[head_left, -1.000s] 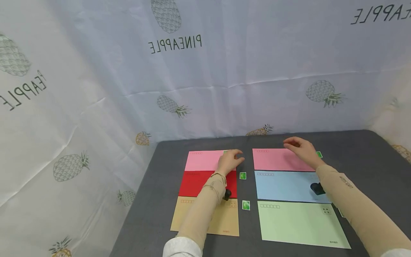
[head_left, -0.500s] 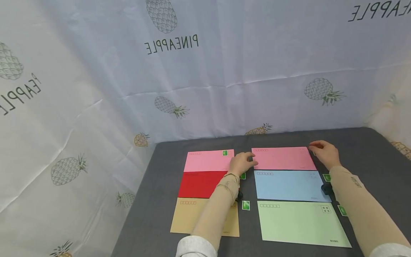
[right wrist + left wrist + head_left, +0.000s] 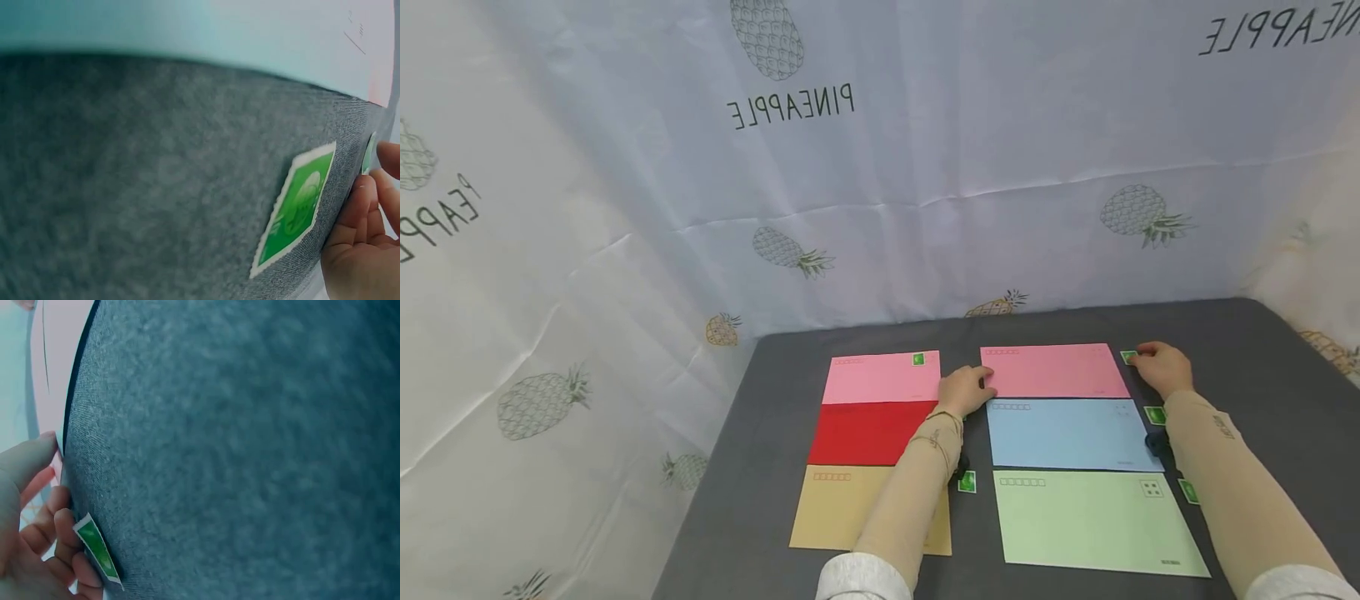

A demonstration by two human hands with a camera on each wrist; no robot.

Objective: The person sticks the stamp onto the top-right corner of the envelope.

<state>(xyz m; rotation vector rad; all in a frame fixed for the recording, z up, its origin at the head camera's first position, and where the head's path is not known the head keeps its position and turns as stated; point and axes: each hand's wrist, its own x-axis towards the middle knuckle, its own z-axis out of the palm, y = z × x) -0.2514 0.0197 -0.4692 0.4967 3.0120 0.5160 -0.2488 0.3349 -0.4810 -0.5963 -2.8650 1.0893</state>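
Note:
My left hand (image 3: 964,390) rests at the left edge of the far right pink envelope (image 3: 1056,371), thumb and index fingertip spread apart on its edge. In the left wrist view, a green stamp (image 3: 99,549) lies beside its curled lower fingers. My right hand (image 3: 1165,368) is just right of that envelope, its fingertips at the right edge of a small green stamp (image 3: 1127,357) flat on the table. In the right wrist view, a gap shows between thumb and finger around the stamp (image 3: 369,155). Another green stamp (image 3: 297,209) lies closer to the camera.
Below lie a blue envelope (image 3: 1071,433) and a green envelope (image 3: 1090,521). On the left are pink (image 3: 872,379), red (image 3: 857,433) and tan envelopes (image 3: 842,508); the pink one bears a stamp (image 3: 918,359). More stamps (image 3: 966,482) lie on the dark table (image 3: 722,517).
My left hand has moved right from the left pink envelope, uncovering its stamp, to the right pink envelope's edge. My right hand has moved right from above that envelope, down to the stamp beside it.

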